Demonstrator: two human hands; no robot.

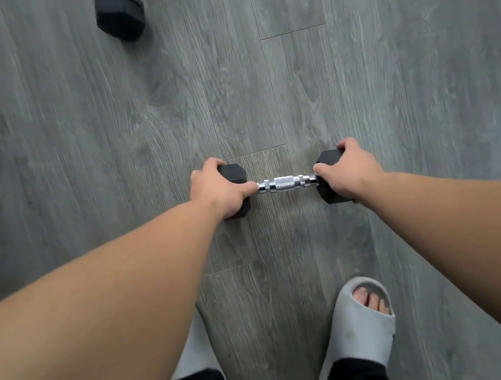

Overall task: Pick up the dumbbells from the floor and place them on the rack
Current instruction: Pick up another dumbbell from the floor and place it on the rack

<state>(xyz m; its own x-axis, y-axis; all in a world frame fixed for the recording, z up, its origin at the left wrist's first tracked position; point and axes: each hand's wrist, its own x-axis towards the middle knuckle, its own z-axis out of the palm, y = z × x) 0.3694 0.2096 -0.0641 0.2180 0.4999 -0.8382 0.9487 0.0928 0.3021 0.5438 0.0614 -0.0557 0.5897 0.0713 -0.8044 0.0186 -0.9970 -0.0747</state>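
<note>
Both hands, left hand (220, 188) and right hand (347, 170), clench the dumbbell (284, 183); a second dumbbell (120, 14) lies well apart on open floor (387, 67).

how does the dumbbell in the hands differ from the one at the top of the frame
The near dumbbell is gripped at both heads, by the left hand and right hand; the far dumbbell is untouched. The near one shows fully, lying crosswise; the far one is cut off by the frame, pointing away. Both have black hexagonal heads and chrome handles.

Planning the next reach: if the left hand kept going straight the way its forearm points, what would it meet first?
The left hand already grips the dumbbell; beyond it, only bare floor shows.
</note>
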